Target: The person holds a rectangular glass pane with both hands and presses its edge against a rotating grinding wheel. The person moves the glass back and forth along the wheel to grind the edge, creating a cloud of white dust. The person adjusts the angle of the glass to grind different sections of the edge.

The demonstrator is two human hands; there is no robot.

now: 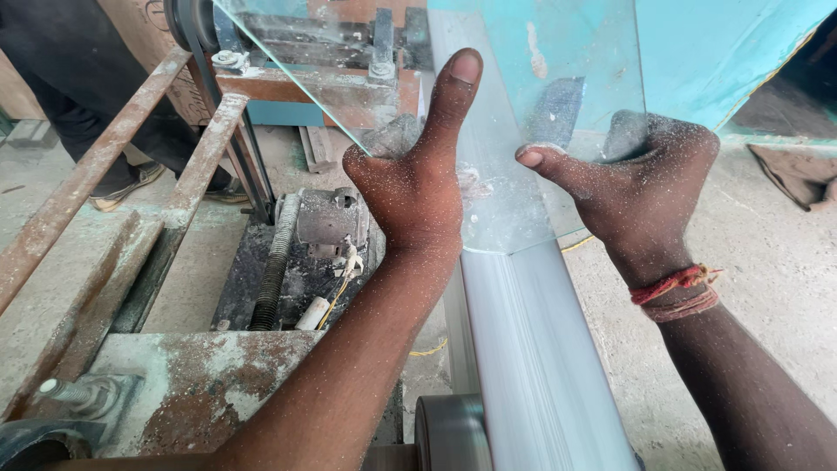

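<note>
A clear glass pane (532,113) is held tilted over a moving grey sanding belt (523,349), its lower edge touching the belt. My left hand (418,174) grips the pane's left part, thumb up on the near face, fingers behind the glass. My right hand (641,187) holds the right part, thumb on the near face, fingers seen through the glass. Both hands are dusted with white powder. A red thread band (676,292) circles my right wrist.
A rusty, dust-covered machine frame (131,174) with a threaded rod (272,270) and motor parts sits at left. A belt roller (449,432) is at the bottom. Another person's legs and shoes (122,187) stand at far left. Concrete floor lies to the right, turquoise wall behind.
</note>
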